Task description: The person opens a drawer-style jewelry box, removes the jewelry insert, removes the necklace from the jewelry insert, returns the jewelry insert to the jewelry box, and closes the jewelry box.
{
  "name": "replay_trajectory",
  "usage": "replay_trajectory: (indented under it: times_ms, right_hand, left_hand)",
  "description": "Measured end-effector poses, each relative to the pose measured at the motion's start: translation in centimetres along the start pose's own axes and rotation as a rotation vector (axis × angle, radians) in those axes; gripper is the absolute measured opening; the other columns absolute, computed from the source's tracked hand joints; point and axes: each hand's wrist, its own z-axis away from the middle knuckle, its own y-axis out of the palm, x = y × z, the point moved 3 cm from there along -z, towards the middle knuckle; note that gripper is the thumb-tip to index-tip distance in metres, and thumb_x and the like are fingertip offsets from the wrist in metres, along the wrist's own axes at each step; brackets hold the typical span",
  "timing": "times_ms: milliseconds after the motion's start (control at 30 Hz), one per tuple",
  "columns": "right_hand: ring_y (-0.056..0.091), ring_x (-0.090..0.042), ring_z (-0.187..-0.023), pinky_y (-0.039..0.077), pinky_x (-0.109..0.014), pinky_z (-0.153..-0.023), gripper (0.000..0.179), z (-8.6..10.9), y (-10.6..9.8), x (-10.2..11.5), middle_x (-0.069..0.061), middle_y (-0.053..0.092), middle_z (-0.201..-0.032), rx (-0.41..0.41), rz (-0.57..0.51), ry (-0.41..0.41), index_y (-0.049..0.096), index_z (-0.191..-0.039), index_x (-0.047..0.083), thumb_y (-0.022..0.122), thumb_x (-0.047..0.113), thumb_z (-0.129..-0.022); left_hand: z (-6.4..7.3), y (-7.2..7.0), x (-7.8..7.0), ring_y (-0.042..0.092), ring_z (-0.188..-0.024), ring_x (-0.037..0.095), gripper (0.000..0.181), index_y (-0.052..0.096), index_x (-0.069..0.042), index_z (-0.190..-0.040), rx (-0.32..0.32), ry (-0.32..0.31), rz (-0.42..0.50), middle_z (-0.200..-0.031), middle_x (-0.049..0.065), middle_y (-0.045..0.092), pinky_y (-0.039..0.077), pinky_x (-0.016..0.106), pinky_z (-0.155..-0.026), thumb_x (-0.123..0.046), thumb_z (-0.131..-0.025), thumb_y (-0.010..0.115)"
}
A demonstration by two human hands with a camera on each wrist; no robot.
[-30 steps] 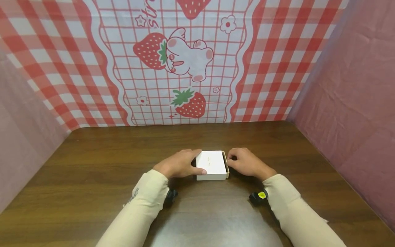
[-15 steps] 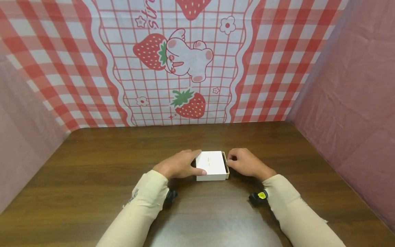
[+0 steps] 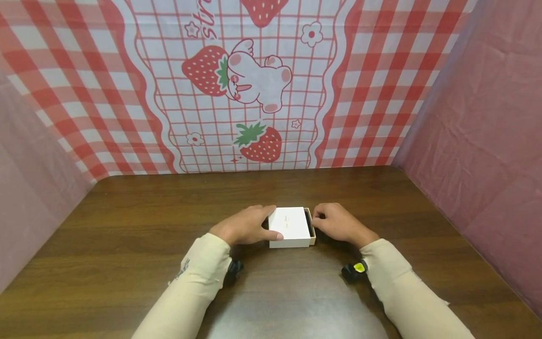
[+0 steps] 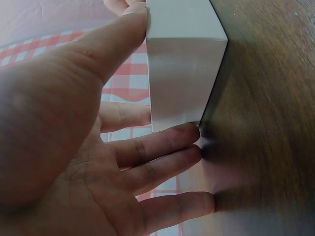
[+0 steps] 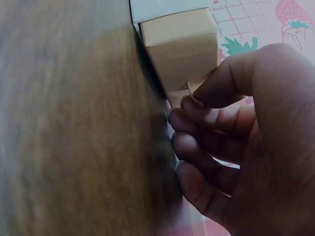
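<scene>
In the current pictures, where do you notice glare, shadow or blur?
Head view: pale glare on the near middle of the table; left wrist view: dark shadows on the wood beside the left hand's fingertips; right wrist view: wood grain blurred, the tan drawer crisper.

The white square box sleeve point(image 3: 292, 223) looks like smooth, stiff paperboard, matt with a faint soft sheen along its side; its small gold lettering point(image 3: 286, 221) is too small to show its finish. The tan rectangular inner drawer point(image 5: 182, 54) appears to be smooth card, slightly satiny, with a thin pale pull tab point(image 5: 193, 95), paper or ribbon, unclear which. The brown wood-grained tabletop point(image 3: 271, 287) is smooth and semi-gloss, catching a whitish glare. Matt cloth makes up the cream long sleeves point(image 3: 196, 268), the red-and-white printed backdrop point(image 3: 372, 94) and the wrinkled pink side curtain point(image 3: 487, 141).
</scene>
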Motion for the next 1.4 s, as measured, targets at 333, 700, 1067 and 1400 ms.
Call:
replay_trajectory:
  times_ms: [333, 700, 1067, 1400]
  right_hand:
    - [0.053, -0.013, -0.068, 0.045, -0.033, -0.067, 0.012, -0.04, 0.02, -0.25, 0.006, 0.058, -0.07, 0.006, -0.009, 0.016, 0.064, -0.072, 0.016, 0.062, 0.013, -0.083]
    - [0.052, -0.014, -0.068, 0.044, -0.033, -0.066, 0.012, 0.08, -0.08, -0.34, 0.005, 0.058, -0.069, 0.014, -0.033, 0.048, 0.065, -0.071, 0.015, 0.062, 0.012, -0.083]
    - [0.051, -0.015, -0.067, 0.043, -0.032, -0.064, 0.013, 0.06, -0.14, -0.55, 0.004, 0.056, -0.068, 0.033, -0.065, 0.084, 0.065, -0.072, 0.014, 0.062, 0.012, -0.084]
    - [0.051, -0.014, -0.066, 0.042, -0.032, -0.064, 0.016, 0.17, -0.07, -0.88, 0.005, 0.056, -0.068, 0.016, -0.087, 0.081, 0.063, -0.069, 0.016, 0.061, 0.011, -0.084]
  left_hand:
    - [-0.03, 0.1, 0.05, 0.054, -0.123, 0.026, 0.082, 0.04, -0.003, -0.152, 0.006, -0.01, -0.002, -0.136, 0.018, 0.056, 0.041, 0.041, -0.106, -0.044, -0.09, 0.075]
    - [-0.16, 0.21, 0.07, 0.053, -0.124, 0.026, 0.082, 0.04, -0.003, -0.152, 0.01, -0.012, 0.006, -0.136, 0.018, 0.056, 0.041, 0.042, -0.106, -0.044, -0.09, 0.074]
    - [-0.08, 0.08, -0.03, 0.053, -0.124, 0.027, 0.082, 0.04, -0.002, -0.152, 0.013, -0.018, 0.012, -0.136, 0.019, 0.055, 0.04, 0.042, -0.107, -0.043, -0.09, 0.074]
    - [-0.09, 0.14, -0.07, 0.055, -0.118, 0.024, 0.078, 0.043, -0.004, -0.15, 0.009, -0.012, 0.012, -0.129, 0.016, 0.059, 0.043, 0.04, -0.104, -0.042, -0.09, 0.075]
